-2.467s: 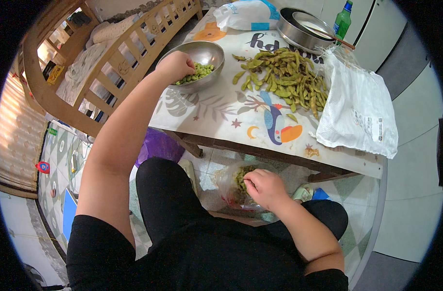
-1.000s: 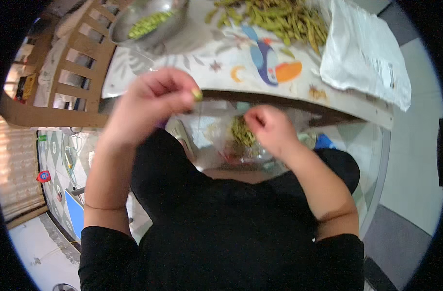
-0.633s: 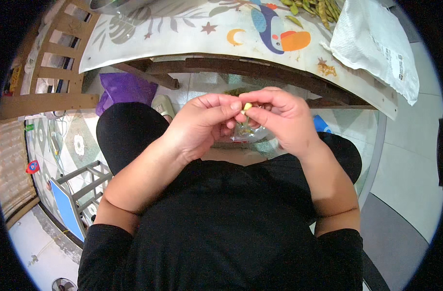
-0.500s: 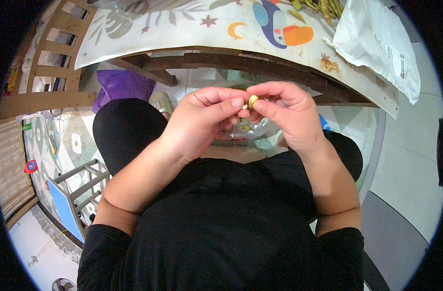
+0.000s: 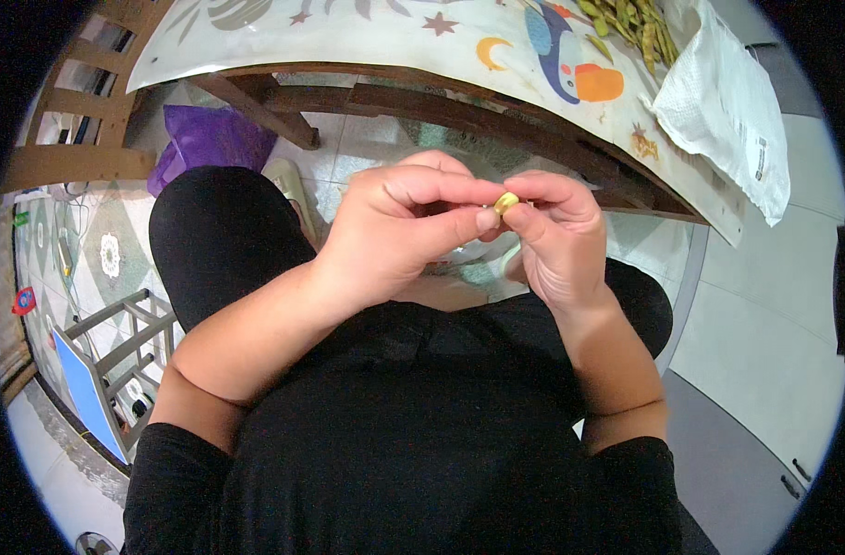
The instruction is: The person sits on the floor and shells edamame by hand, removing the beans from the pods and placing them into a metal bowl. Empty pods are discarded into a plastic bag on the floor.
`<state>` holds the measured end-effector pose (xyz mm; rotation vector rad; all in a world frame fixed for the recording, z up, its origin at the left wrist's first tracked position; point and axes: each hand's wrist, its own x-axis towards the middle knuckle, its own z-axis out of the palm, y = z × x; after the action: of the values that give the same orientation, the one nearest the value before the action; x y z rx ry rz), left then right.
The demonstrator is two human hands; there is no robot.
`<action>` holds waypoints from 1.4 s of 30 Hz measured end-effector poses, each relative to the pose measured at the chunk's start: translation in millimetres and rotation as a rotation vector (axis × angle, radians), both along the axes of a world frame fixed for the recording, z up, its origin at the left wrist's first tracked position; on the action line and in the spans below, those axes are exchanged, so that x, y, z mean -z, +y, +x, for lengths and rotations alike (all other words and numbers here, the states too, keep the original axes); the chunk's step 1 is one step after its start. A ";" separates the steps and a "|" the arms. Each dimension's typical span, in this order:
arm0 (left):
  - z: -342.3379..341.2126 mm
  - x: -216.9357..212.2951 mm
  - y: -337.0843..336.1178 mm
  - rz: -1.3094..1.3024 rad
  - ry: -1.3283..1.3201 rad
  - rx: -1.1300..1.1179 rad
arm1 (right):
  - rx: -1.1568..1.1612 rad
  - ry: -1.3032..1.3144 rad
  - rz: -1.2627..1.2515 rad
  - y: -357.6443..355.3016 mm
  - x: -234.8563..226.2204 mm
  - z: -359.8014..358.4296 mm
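Note:
A small yellow-green bean [image 5: 506,202] is pinched between my fingertips, above my lap. My left hand [image 5: 390,222] is closed, its thumb and forefinger on the bean's left side. On the other side, the thumb and fingers of my right hand [image 5: 566,236] grip it as well. The fingertips cover part of the bean. Green bean pods [image 5: 635,28] lie heaped on the table at the far right, beside a white plastic bag [image 5: 723,111].
A table with a printed cover [image 5: 367,42] spans the far side, its wooden frame beneath. A purple bag [image 5: 214,143] rests on the floor at left, near a wooden rail [image 5: 75,166]. A blue-topped stool [image 5: 89,393] lies tipped at lower left. Light cabinets [image 5: 755,305] stand at right.
Both hands have shifted slightly to the right in the picture, with the bean still between them. The view has turned, so the table and bags appear shifted.

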<state>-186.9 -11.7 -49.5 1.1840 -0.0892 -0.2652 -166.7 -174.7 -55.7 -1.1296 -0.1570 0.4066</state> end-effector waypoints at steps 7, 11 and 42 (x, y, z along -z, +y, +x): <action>0.2 9.3 2.6 -0.014 -0.094 -0.044 | 0.041 -0.183 0.027 5.8 9.1 4.6; 1.0 9.7 4.0 -0.032 -0.064 -0.036 | 0.027 -0.192 0.043 7.7 8.7 6.3; 3.3 4.3 9.5 -0.298 0.392 0.063 | -0.007 -0.361 -0.065 3.9 12.5 6.7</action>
<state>-183.6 -2.3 -53.8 0.8179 0.1724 -0.5161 -160.1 -170.8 -68.2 -1.2602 -0.4663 0.2115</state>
